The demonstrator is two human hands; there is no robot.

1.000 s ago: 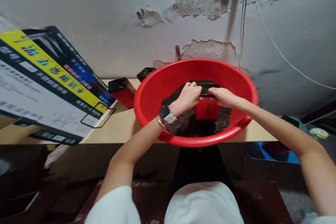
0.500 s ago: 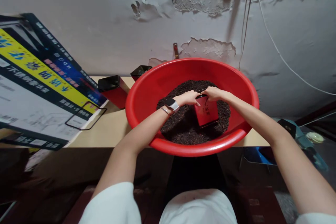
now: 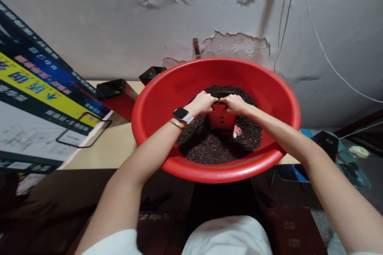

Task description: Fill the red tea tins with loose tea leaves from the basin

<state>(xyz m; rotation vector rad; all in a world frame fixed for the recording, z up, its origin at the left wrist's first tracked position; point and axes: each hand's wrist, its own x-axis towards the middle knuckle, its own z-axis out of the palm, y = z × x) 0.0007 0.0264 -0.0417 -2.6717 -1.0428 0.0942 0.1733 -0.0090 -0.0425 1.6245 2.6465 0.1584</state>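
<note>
A red tin (image 3: 220,118) with dark characters on its side sits in a heap of dark loose tea leaves (image 3: 206,149). The heap covers the bottom of a large red basin (image 3: 218,173). My left hand (image 3: 203,103), below a wrist with a smartwatch, is closed on the left part of the tin's upper rim. On the right part of that rim my right hand (image 3: 235,103) is closed too, its thumb near the left one. How full the tin is cannot be seen; its top shows only as a dark strip behind my fingers.
Left of the basin stand a red tin with a black top (image 3: 116,97) and a second dark tin (image 3: 152,73). A large printed carton (image 3: 44,99) and a black wire frame (image 3: 85,129) are further left on the table (image 3: 119,153). The peeling wall (image 3: 167,28) rises behind.
Both hands and the tin have shifted left in the basin, and the tin stands more upright. A shiny pink patch now shows beside it. The view has moved slightly.
</note>
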